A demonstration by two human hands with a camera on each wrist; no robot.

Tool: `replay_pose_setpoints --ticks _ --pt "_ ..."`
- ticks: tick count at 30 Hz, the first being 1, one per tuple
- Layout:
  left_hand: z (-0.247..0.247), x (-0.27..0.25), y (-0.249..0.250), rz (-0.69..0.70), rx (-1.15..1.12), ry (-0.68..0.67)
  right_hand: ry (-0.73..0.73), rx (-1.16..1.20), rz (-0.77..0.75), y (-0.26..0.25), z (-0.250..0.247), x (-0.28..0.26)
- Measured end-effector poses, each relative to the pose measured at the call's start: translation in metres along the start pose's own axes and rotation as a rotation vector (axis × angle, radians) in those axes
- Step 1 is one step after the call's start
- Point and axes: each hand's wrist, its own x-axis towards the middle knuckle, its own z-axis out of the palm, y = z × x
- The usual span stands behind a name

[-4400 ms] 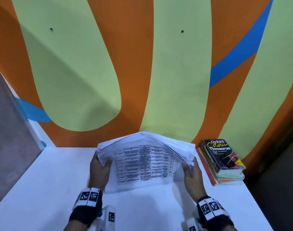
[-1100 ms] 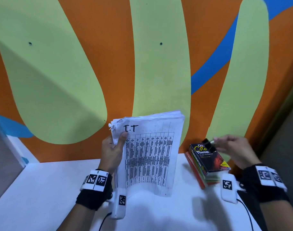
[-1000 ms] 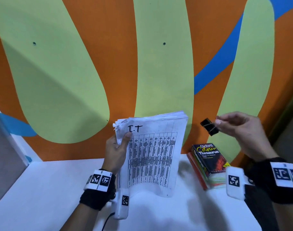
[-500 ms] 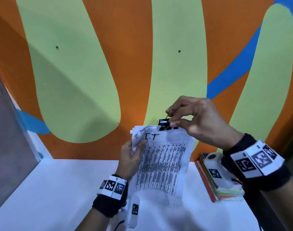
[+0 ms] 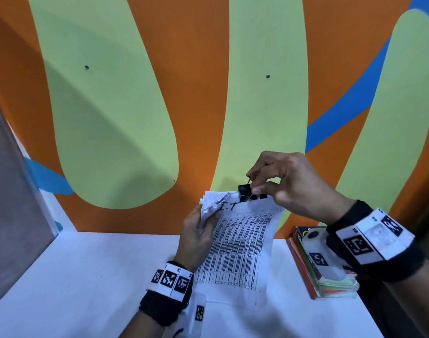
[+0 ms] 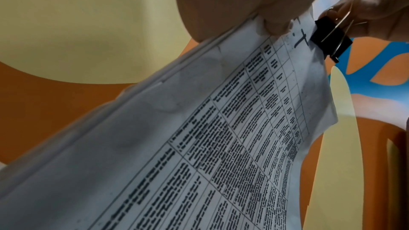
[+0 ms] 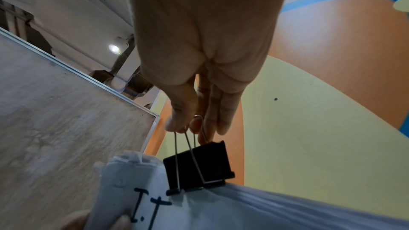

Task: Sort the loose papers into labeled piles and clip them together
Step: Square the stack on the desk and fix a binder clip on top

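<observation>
The right hand (image 5: 291, 184) pinches the wire handles of a black binder clip (image 5: 248, 193) between thumb and fingers, the clip seated on the top edge of a stack of papers (image 5: 242, 245). The left hand (image 5: 199, 237) grips the same stack at its crumpled upper left corner, thumb on the front sheet just beside the handwritten label "I.T" (image 7: 146, 207). The stack stands upright, its lower edge resting on the white bench (image 5: 86, 276); the front sheet bears a printed table. To the right, a pile of books (image 5: 330, 284) lies on the bench against the orange, green and blue painted wall (image 5: 116, 93).
</observation>
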Motion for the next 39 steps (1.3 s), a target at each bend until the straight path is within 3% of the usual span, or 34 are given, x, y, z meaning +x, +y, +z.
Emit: replay_pose_setpoints --ticks 6,17,26,39 --pt "0.002 0.003 -0.002 0.027 -0.028 -0.021 0.013 0.099 0.032 0.003 0.003 0.0" --pt "-0.002 0.008 -0.003 0.026 0.03 -0.073 0.112 0.483 0.141 0.006 0.026 0.01" --pt "-0.004 0.009 -0.003 -0.023 0.011 -0.056 0.117 0.554 0.143 -0.003 0.035 0.019" --pt "-0.008 0.008 0.002 -0.023 0.011 -0.032 -0.1 0.451 0.184 -0.015 0.034 0.025"
